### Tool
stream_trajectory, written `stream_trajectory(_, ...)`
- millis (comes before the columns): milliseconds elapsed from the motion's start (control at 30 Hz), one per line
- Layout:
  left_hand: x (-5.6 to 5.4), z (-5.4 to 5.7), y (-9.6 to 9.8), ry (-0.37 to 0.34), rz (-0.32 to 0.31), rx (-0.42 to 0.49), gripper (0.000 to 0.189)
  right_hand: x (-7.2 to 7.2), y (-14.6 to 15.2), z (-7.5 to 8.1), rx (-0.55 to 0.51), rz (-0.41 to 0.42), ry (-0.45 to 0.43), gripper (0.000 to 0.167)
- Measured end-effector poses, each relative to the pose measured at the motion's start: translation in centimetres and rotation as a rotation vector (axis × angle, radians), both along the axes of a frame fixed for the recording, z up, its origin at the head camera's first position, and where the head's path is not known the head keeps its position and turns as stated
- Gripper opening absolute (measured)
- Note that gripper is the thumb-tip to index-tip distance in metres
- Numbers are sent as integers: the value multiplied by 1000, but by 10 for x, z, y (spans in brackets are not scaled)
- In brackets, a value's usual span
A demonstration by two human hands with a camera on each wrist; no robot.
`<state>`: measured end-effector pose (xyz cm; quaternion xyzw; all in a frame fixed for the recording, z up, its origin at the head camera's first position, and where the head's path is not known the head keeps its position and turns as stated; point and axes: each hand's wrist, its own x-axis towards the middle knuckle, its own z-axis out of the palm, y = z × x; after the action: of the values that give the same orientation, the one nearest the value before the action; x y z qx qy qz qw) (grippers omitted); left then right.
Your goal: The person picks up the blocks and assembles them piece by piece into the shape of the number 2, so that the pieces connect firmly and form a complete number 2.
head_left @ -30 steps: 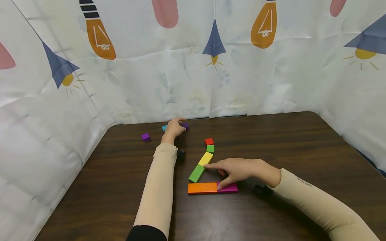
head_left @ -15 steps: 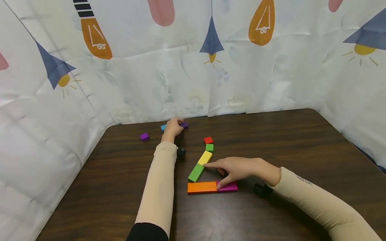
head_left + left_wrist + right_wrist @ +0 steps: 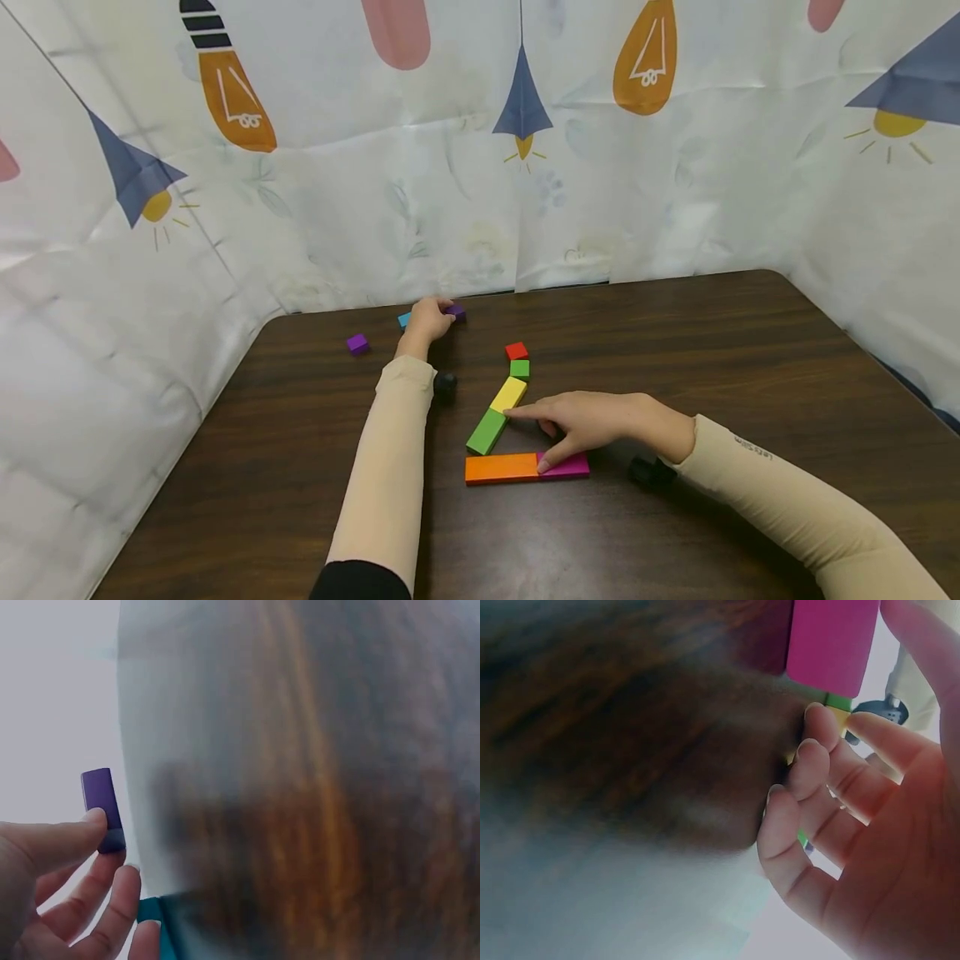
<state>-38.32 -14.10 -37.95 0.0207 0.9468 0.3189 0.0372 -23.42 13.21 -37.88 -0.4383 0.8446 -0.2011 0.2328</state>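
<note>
At the far side of the table, my left hand pinches a dark purple block between thumb and index finger. A light blue block lies beside that hand, partly hidden by it. My right hand rests nearer, its thumb on a magenta block. Its index finger reaches to where a yellow block meets a green block; the other fingers are bent under. An orange block lies end to end with the magenta one.
Beyond the yellow block lie a small green block and a red block. A purple cube sits at the far left of the brown table. A printed white curtain hangs around the table's back and sides.
The head view has shifted slightly. Both hands stay essentially where they were, and the blocks on the table keep their places.
</note>
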Motion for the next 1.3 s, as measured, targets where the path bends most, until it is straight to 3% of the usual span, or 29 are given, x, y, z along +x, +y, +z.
stream_trajectory(233,4,8,-1,21,-63,36,41,1,-1,2,17,-15,-8,82)
stream_trajectory(667,17,11,-2,25,-150,45,39,1,-1,2,0,-10,-18,82)
stream_trajectory(900,24,10,-5,-4,-202,48,39,-16,7,-30,-73,75,28,84)
stream_trajectory(1133,30,10,-8,-12,-207,83,39,-32,11,-58,-68,56,20,88)
stream_trajectory(1300,34,11,-7,-7,-221,78,39,-41,13,-69,-61,51,35,90)
